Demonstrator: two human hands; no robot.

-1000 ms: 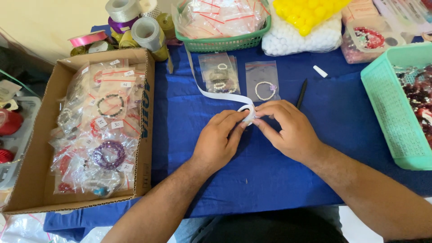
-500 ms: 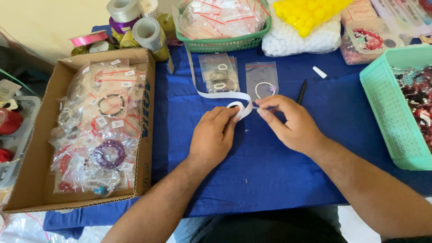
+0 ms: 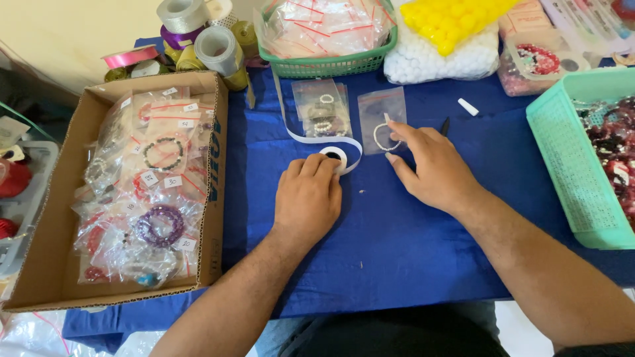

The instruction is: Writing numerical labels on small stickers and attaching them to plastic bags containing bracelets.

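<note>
Hands have parted: left hand point(image 3: 308, 198) curls over the sticker roll point(image 3: 334, 157) at centre, while right hand point(image 3: 430, 166) now presses spread fingertips on the bagged pearl bracelet point(image 3: 383, 125).

Cardboard box point(image 3: 59, 218) left of tape roll point(image 3: 334, 157), basket point(image 3: 569, 178) right

Craft packing table: bagged bracelets point(image 3: 159, 198), ribbon spools point(image 3: 198, 33)

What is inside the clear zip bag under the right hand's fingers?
The clear zip bag holds one pale beaded bracelet, lying as a ring. The right hand covers the bag's lower right corner, so anything there is hidden.
</note>
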